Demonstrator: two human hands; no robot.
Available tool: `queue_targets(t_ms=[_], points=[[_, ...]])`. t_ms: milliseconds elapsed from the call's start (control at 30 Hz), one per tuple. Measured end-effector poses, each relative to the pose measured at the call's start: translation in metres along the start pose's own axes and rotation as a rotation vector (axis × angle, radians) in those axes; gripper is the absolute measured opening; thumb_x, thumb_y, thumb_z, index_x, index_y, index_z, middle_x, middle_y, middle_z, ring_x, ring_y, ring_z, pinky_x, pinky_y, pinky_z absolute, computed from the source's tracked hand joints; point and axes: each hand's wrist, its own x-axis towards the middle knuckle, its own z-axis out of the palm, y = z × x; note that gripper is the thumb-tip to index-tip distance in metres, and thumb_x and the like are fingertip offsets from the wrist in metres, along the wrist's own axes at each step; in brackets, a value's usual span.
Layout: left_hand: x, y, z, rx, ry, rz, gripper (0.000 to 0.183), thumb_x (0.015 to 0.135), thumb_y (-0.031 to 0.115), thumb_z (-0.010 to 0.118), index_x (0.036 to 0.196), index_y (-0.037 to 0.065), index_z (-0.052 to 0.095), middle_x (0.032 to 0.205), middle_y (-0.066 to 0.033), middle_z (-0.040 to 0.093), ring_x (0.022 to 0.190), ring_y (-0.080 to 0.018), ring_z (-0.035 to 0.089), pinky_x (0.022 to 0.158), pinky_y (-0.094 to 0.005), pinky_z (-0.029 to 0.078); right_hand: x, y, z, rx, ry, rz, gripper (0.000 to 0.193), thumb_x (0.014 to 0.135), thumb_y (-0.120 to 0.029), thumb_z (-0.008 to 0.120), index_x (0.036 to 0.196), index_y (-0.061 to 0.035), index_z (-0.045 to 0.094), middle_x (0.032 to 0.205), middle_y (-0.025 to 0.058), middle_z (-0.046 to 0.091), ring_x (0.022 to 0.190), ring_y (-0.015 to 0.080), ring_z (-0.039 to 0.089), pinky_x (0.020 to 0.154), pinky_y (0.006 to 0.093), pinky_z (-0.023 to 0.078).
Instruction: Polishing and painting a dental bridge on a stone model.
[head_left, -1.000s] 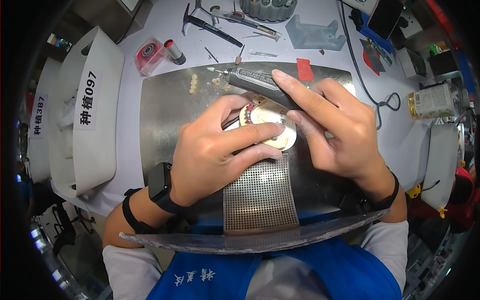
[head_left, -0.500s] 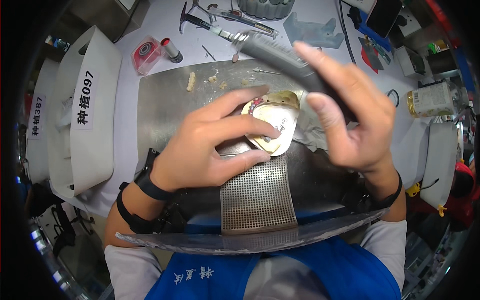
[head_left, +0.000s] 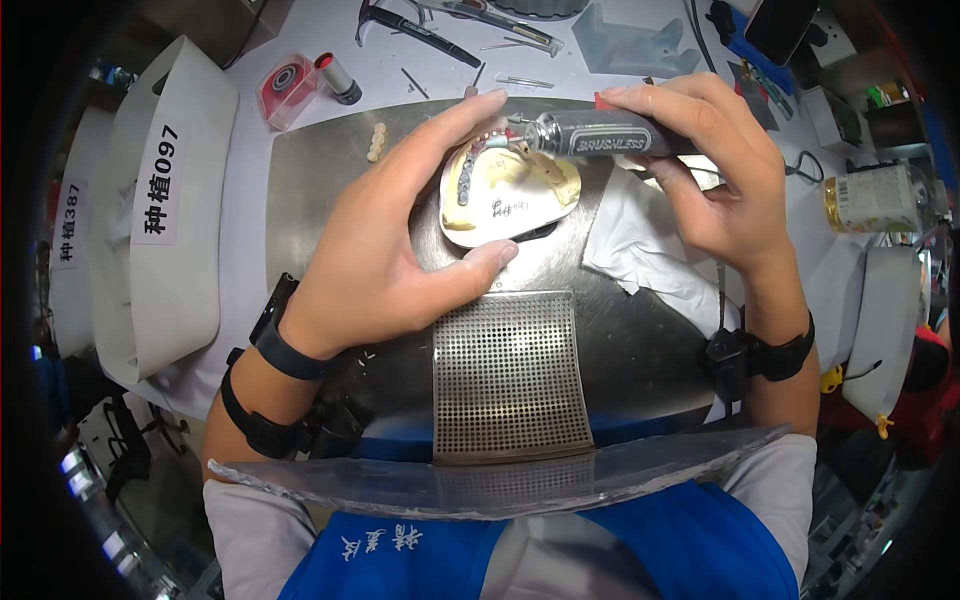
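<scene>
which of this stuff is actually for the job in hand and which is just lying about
In use:
- dental model, left hand around it
- grey rotary handpiece, in the right hand, its tip at the model

Apparently lying about, untouched:
- red-topped cylinder
- clear red box
- black pen
- jar
- white bin

Wht bin (head_left: 190,290) on L, clr box (head_left: 291,96) nr red-capped tube (head_left: 338,79), jar (head_left: 866,202) & phone (head_left: 782,28) on R.
</scene>
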Motion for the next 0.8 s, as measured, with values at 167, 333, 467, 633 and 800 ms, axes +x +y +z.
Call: queue_targets(t_ms=[167,333,467,633,800], points=[[-0.002,-0.005,-0.003,-0.076,0.003,0.034,0.08,0.078,0.002,0.067,0.147,-0.006,0.028,0.141,-0.0224,0.045,0.132,-0.0247,0.044,0.113,-0.035,0.029,0.007,-0.004,0.003,-0.157,-0.039,-0.152,0.048,0.061,0.004,0.068,0.104,-0.013,0.075,0.089,0.0051,0.063,0.074,0.0157,0.056,0.07,0.0266,0.036],[0.0,-0.004,-0.004,-0.088,-0.027,0.017,0.078,0.078,0.004,0.067,0.146,-0.007,0.03,0.141,-0.0212,0.045,0.132,-0.0242,0.044,0.113,-0.0342,0.029,0.005,-0.01,0.007,-0.106,-0.026,-0.083,0.046,0.063,0.007,0.067,0.105,-0.0116,0.075,0.09,0.0058,0.064,0.077,0.0168,0.058,0.073,0.0273,0.039],[0.0,-0.003,-0.004,-0.084,-0.029,0.0,0.075,0.077,0.003,0.066,0.144,-0.007,0.033,0.14,-0.0193,0.045,0.132,-0.0232,0.043,0.113,-0.0335,0.029,0.007,-0.008,0.009,-0.177,-0.029,-0.094,0.046,0.065,0.01,0.066,0.105,-0.0099,0.075,0.093,0.0074,0.065,0.081,0.0182,0.059,0.075,0.0277,0.044],[0.0,-0.002,-0.004,-0.098,-0.035,0.003,0.075,0.076,0.004,0.066,0.144,-0.006,0.036,0.139,-0.0183,0.046,0.13,-0.0224,0.045,0.111,-0.0327,0.03,0.007,-0.004,0.013,0.028,0.026,-0.005,0.048,0.063,0.012,0.064,0.106,-0.0079,0.074,0.094,0.0078,0.065,0.084,0.0178,0.06,0.076,0.027,0.047],[-0.001,-0.004,-0.004,-0.06,-0.021,0.009,0.074,0.075,0.006,0.066,0.143,-0.005,0.038,0.138,-0.0175,0.047,0.128,-0.022,0.046,0.11,-0.0323,0.032,0.006,-0.007,0.023,0.149,0.097,0.115,0.047,0.064,0.006,0.064,0.103,-0.0182,0.076,0.085,0.0047,0.064,0.081,0.0191,0.059,0.074,0.0295,0.045]])
